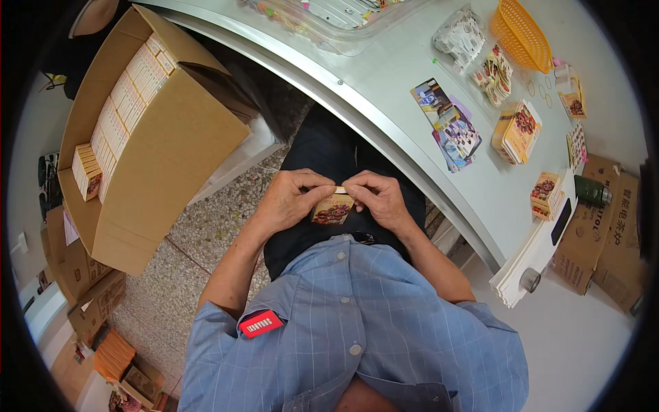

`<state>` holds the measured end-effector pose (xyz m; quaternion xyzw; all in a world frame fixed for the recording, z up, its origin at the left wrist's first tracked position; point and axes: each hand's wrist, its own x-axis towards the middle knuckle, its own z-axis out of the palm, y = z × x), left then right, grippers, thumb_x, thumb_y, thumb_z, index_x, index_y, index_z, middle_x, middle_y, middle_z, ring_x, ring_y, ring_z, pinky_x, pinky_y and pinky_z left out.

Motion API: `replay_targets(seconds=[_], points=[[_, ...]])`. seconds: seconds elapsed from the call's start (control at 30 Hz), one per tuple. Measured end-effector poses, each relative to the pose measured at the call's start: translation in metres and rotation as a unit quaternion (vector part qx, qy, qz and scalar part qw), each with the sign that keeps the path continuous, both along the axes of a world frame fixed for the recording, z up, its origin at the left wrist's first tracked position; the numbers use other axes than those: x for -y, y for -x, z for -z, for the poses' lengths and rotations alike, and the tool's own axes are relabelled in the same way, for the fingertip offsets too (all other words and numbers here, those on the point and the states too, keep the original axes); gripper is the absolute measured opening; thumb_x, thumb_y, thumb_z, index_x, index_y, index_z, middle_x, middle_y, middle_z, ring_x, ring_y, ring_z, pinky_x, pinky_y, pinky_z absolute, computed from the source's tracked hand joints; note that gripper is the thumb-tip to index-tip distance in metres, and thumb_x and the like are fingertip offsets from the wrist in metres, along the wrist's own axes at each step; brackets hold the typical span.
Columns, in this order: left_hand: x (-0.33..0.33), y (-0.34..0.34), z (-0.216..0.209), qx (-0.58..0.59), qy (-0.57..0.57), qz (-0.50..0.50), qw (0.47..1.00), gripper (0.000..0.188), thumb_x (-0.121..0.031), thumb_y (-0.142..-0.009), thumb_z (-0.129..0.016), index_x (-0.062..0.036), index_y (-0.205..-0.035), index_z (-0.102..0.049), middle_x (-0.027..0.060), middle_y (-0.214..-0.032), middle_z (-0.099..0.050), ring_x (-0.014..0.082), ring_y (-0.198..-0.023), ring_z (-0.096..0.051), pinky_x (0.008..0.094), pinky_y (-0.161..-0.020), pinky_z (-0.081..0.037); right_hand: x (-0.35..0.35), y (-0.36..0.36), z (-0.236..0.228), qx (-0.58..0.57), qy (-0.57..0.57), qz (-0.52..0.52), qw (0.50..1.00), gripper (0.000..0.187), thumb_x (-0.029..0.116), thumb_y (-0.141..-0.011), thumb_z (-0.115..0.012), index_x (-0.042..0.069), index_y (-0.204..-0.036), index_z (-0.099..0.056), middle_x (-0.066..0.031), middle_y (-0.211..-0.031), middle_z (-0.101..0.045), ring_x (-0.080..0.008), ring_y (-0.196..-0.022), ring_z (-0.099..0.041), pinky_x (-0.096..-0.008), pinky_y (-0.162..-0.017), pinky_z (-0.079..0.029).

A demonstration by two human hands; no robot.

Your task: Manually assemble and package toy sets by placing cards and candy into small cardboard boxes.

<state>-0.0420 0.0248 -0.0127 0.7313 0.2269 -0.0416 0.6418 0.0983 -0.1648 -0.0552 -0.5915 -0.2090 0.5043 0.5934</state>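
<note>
I have both hands over the dark trousers of the lap, just off the near edge of the bench [395, 79], with one small picture-printed box [332, 211] between them. The left hand [292, 196] pinches the box's upper left edge between thumb and fingertips; the right hand [381, 199] grasps the upper right corner the same way, the fingertips of the two almost meeting along the top. The box hangs with its printed face toward me; I cannot tell whether its top flap is closed. On the bench, I see a clear tray [329, 45] by the near edge toward the left, and fanned cards [449, 125] farther right. Beyond the cards a stack of printed packs [516, 134] stands, with a yellow basket [523, 38] toward the far edge. Near the bench's right end I find a few small boxes [544, 192] beside a white panel [539, 242] at the near right corner. To my left, an open carton [175, 161] holds rows of small boxes, with a separate bundle [86, 172] in its near left corner.
</note>
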Motion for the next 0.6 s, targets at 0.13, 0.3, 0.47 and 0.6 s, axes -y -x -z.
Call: replay_targets(seconds=[0.13,0.3,0.47,0.6], points=[[0.0,0.0,0.001,-0.024,0.005,-0.012,1.0,0.017,-0.012,-0.091,-0.074,0.001,-0.102,-0.078,0.0117,-0.094,-0.074,0.0156,-0.086,-0.069,0.0286,-0.077,-0.054,-0.001,0.002,0.0,-0.01,0.005,0.003,1.0,0.017,0.009,-0.099,-0.066,-0.006,-0.104,-0.073,-0.0084,-0.097,-0.067,-0.0104,-0.071,-0.062,-0.0225,-0.062,-0.051],[-0.002,-0.001,0.001,-0.058,0.025,-0.016,0.998,0.016,-0.011,-0.091,-0.074,0.0005,-0.1,-0.078,0.0104,-0.095,-0.074,0.0144,-0.087,-0.068,0.0277,-0.077,-0.053,-0.003,0.004,0.007,-0.03,-0.015,0.017,0.999,0.015,0.009,-0.098,-0.067,-0.003,-0.104,-0.074,-0.0065,-0.098,-0.066,-0.0096,-0.076,-0.063,-0.0222,-0.064,-0.052],[0.003,0.008,0.018,0.084,0.003,-0.002,0.996,0.02,-0.011,-0.091,-0.075,0.0,-0.107,-0.076,0.0104,-0.099,-0.075,0.0178,-0.092,-0.07,0.03,-0.082,-0.055,0.005,0.002,0.014,-0.03,-0.048,0.01,0.998,0.016,0.008,-0.097,-0.068,-0.004,-0.106,-0.074,-0.0076,-0.103,-0.067,-0.0108,-0.081,-0.064,-0.0225,-0.068,-0.053],[0.006,0.018,0.019,0.117,-0.091,0.036,0.988,0.023,-0.009,-0.089,-0.076,-0.0003,-0.11,-0.075,0.0132,-0.102,-0.075,0.0223,-0.096,-0.071,0.0324,-0.085,-0.056,0.007,0.005,0.014,0.018,-0.064,0.0,0.998,0.017,0.003,-0.094,-0.069,-0.004,-0.109,-0.074,-0.0118,-0.112,-0.067,-0.0147,-0.088,-0.066,-0.0257,-0.075,-0.055]])
